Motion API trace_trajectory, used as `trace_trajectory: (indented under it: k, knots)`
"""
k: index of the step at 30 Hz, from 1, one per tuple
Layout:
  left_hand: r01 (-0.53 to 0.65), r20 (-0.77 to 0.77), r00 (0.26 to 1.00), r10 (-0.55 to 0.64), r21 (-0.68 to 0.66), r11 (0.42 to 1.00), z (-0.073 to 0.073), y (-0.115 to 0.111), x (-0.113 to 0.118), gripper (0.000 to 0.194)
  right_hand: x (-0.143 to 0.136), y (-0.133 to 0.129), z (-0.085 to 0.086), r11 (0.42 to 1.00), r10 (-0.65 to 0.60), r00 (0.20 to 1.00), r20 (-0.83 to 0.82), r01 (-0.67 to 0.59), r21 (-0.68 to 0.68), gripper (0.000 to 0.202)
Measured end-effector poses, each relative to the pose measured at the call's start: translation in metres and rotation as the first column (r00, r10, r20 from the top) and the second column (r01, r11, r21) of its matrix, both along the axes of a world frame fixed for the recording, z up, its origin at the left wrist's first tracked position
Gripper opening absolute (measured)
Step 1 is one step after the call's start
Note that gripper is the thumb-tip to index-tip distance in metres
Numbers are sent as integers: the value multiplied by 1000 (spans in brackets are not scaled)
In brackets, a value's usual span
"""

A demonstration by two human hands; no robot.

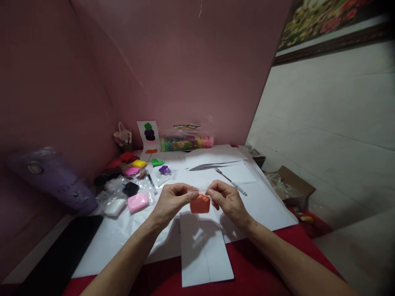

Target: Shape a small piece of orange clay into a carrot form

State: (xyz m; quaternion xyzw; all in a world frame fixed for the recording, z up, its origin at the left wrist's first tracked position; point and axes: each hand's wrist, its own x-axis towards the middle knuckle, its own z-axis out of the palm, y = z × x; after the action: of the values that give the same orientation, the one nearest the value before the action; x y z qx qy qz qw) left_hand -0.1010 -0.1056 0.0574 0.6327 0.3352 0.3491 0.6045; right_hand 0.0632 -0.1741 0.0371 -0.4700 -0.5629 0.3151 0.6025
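Note:
Between my two hands hangs a small clear bag with an orange block of modelling clay [200,204] inside it. My left hand [177,199] pinches the bag's upper left edge between thumb and fingers. On the other side, my right hand [226,201] pinches the upper right edge. Below them a white sheet with a thin line drawn on it [203,259] lies at the table's front. A fork [231,181] with a pale handle rests beyond my right hand. Whether the bag's top is sealed I cannot tell.
Bagged clay lies to the left, including a pink block [138,202], a black one [130,188] and a purple one [164,169]. A purple tumbler [58,181] and a dark flat object [66,250] stand nearer. A colour-dotted card [149,135] leans on the wall; a cardboard box [290,185] sits right.

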Motion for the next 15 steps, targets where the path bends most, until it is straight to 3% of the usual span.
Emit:
trace_trajectory:
  k: [15]
  knots:
    - [-22, 40, 999, 18, 88, 996, -3, -3, 3, 27, -3, -1, -3, 1000, -1, 996, 91, 0, 14, 15]
